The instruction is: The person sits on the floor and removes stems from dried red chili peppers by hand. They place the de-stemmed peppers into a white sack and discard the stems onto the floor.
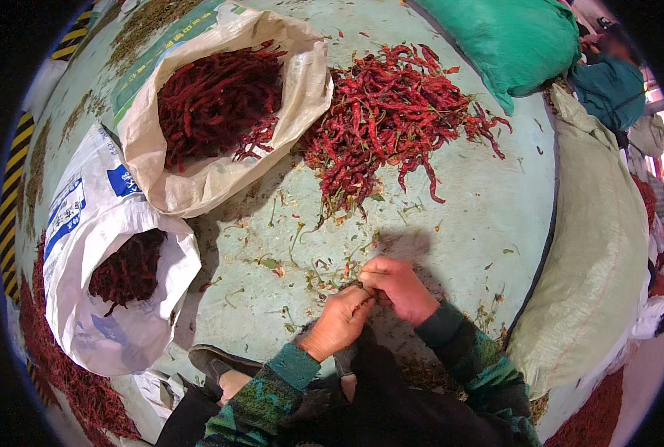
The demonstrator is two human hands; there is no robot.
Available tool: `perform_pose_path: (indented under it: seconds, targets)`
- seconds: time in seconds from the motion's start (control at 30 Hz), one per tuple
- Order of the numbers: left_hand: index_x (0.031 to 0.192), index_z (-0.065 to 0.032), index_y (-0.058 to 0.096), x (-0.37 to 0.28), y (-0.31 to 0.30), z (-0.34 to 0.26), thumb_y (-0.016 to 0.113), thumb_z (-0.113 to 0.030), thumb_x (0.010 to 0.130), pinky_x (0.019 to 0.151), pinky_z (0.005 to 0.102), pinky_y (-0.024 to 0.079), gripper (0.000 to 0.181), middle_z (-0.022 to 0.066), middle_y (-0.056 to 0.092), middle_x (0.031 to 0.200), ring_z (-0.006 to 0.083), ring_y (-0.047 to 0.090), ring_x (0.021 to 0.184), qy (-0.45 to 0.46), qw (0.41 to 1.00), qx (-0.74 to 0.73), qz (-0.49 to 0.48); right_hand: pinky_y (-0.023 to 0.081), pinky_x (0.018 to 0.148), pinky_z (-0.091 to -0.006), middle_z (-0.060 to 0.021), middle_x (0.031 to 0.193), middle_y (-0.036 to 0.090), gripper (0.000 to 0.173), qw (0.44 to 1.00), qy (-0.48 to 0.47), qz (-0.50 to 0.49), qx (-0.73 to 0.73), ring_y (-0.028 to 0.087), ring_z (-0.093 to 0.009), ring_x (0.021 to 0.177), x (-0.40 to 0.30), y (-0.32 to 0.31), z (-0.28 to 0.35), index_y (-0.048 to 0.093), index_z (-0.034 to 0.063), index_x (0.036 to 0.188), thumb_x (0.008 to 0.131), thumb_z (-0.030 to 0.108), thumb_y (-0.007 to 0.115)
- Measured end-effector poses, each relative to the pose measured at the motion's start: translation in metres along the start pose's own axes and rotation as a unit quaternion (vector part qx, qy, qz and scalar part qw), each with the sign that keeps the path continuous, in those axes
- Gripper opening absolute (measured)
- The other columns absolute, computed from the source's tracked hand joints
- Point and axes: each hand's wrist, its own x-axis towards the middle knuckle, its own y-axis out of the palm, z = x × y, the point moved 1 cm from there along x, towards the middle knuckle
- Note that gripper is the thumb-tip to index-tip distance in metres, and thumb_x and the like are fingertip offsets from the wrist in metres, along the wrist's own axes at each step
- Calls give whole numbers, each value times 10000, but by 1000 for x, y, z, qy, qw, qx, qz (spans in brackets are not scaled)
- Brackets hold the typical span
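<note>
My left hand [336,321] and my right hand [401,289] meet low in the middle of the head view, fingertips touching. Between them they pinch what looks like a dark dried chili [360,305], mostly hidden by the fingers. Just beyond my hands, loose green stems [313,277] and bits of leaf and seed are strewn over the pale green floor [466,223]. Farther out lies a heap of red dried chilies [390,109], many with stems on.
Left of the heap, an open woven sack [225,195] holds dark red chilies [220,106]. Nearer stands a white sack [178,251] with chilies [128,271] inside. Full sacks, one green [516,44] and one pale [589,251], line the right. A person [608,89] is beyond. My shoe [225,357] is lower left.
</note>
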Motion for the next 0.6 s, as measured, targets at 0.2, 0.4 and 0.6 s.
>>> perform_pose_path:
  seconds: [0.2,0.4,0.6]
  targets:
    - [891,-1,544,-1,-28,-16,538,4,795,648,383,462,97,172,543,836,375,544,750,72,994,78,3,254,417,-209,53,591,439,105,992,67,68,84,347,-30,477,13,24,14,564,73,785,848,156,565]
    - [926,0,559,-31,-24,-19,590,-63,831,641,317,485,118,132,585,843,258,588,708,86,985,97,116,276,405,-241,34,546,428,126,978,-43,134,-153,384,-64,460,41,23,-2,575,57,817,863,171,546]
    - [855,-9,586,-43,-51,1,654,-99,827,520,185,382,117,-51,519,653,14,440,600,-250,957,-130,-76,325,912,-448,-173,1162,475,349,653,-404,-220,-601,419,-322,1076,90,37,42,594,134,1080,761,267,647]
